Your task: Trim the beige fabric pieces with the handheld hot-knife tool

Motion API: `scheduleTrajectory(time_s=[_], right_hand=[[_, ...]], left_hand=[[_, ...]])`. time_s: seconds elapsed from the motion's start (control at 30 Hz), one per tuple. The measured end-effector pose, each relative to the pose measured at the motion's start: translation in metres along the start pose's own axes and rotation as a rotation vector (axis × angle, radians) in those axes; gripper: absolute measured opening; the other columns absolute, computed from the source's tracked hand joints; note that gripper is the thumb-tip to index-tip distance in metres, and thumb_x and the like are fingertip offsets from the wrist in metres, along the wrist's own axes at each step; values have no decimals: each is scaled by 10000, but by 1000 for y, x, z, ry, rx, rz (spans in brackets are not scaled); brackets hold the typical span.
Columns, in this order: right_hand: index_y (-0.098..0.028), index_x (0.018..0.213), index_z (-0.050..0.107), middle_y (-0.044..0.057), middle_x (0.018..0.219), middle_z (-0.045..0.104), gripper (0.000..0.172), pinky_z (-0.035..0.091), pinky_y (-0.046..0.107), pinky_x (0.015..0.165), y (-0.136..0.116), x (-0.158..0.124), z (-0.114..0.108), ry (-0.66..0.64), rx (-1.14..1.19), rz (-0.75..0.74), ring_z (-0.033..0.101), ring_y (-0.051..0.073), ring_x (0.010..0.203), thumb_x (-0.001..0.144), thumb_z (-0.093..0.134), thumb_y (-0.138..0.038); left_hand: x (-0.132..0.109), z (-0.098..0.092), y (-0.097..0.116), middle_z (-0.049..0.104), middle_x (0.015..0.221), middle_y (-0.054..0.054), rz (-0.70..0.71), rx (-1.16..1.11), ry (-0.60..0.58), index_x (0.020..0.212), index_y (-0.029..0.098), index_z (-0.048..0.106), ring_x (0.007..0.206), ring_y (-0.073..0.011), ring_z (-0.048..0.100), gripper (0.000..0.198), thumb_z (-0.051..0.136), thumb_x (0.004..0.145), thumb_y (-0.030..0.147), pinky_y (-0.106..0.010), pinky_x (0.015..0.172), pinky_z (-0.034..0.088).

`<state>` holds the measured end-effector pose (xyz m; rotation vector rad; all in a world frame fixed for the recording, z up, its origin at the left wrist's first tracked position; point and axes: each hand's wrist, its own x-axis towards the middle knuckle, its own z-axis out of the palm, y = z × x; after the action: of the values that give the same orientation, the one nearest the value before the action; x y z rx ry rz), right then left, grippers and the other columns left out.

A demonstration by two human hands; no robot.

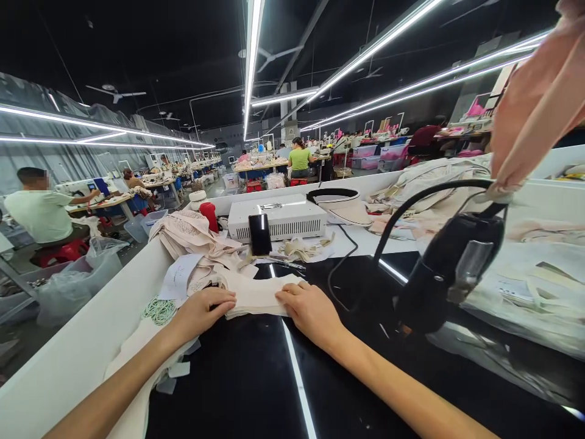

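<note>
A stack of cream fabric pieces [258, 295] lies over the far part of the glossy black tabletop [228, 378]. My left hand [208, 311] grips the left end of the stack, thumb and fingers pressed together on its edge. At the right end, my right hand [311, 308] has its fingers closed on the fabric. Left of my left hand are a white paper label [180, 277] and a coil of pale green cord [159, 311]. A pile of beige printed fabric [196, 235] rises behind them.
A white vented box [278, 218] stands behind a black phone [259, 234]. On the right, a black machine [450, 274] with a cable stands near plastic-wrapped fabric [525, 299]. Pink cloth [534, 103] hangs above it. A white rim [82, 341] borders the left side.
</note>
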<state>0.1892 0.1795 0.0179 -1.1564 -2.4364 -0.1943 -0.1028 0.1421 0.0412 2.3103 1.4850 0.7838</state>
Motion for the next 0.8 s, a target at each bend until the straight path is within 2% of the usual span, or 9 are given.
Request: scheduleTrajectory(time_s=[0.1, 0.2, 0.27, 0.37, 0.47, 0.6, 0.7, 0.8], right_hand=[[-222, 1002, 782, 98, 1021, 782, 306, 470, 340, 730, -5, -1, -6, 0, -61, 16, 649, 251, 887, 920, 564, -24], [-215, 1064, 776, 105, 1041, 774, 315, 478, 358, 750, -9, 1, -10, 2, -87, 29, 642, 268, 912, 914, 566, -36], [-208, 1144, 760, 111, 1102, 768, 337, 492, 373, 788, -11, 4, -9, 6, -89, 34, 650, 282, 972, 923, 563, -48], [-214, 1245, 723, 117, 1210, 751, 384, 505, 381, 848, -13, 4, -4, 11, -77, 40, 654, 290, 1075, 947, 539, -56], [-218, 1186, 738, 122, 1190, 760, 349, 520, 384, 849, -12, 1, 2, -1, -63, 39, 672, 289, 1050, 970, 508, -69], [-191, 1147, 739, 146, 1166, 761, 378, 553, 409, 846, -9, -3, 5, -6, -33, 12, 693, 302, 1009, 927, 476, -30], [-157, 1224, 720, 169, 1226, 745, 433, 586, 467, 901, -10, -10, 2, 8, 23, -36, 705, 329, 1081, 923, 437, -28], [-201, 1226, 731, 141, 1256, 744, 412, 612, 478, 949, -14, -25, -2, 72, 157, -129, 718, 314, 1139, 982, 417, -95]], left_hand=[[2, -4, 6, 822, 1104, -24, -18, 57, 34, 998, 265, 838, 1071, -253, 749, 376, 506, 1033, 438, -351, 1001, 556], [12, -8, 13, 817, 1064, -59, -43, 106, 93, 990, 230, 827, 1023, -265, 740, 463, 422, 1074, 440, -375, 977, 553], [23, -7, 17, 802, 1134, -74, -39, 126, 110, 1075, 220, 813, 1095, -271, 717, 459, 399, 1086, 418, -390, 1033, 526], [36, 2, 18, 722, 1367, -77, -23, 149, 74, 1263, 223, 754, 1315, -271, 621, 385, 461, 1069, 379, -406, 1174, 432], [40, 17, 12, 599, 1538, -103, -47, 178, -10, 1393, 199, 679, 1458, -291, 510, 425, 586, 1005, 348, -440, 1251, 350], [33, 24, 8, 503, 1616, -142, -100, 208, -89, 1508, 163, 575, 1522, -288, 442, 514, 571, 1033, 359, -437, 1261, 339], [23, 5, 13, 453, 1658, -95, -131, 233, -87, 1571, 217, 501, 1548, -260, 402, 529, 529, 1074, 397, -407, 1274, 319], [3, -34, 17, 549, 1586, -60, -210, 282, -57, 1510, 264, 564, 1476, -246, 491, 430, 486, 1107, 396, -394, 1246, 368]])
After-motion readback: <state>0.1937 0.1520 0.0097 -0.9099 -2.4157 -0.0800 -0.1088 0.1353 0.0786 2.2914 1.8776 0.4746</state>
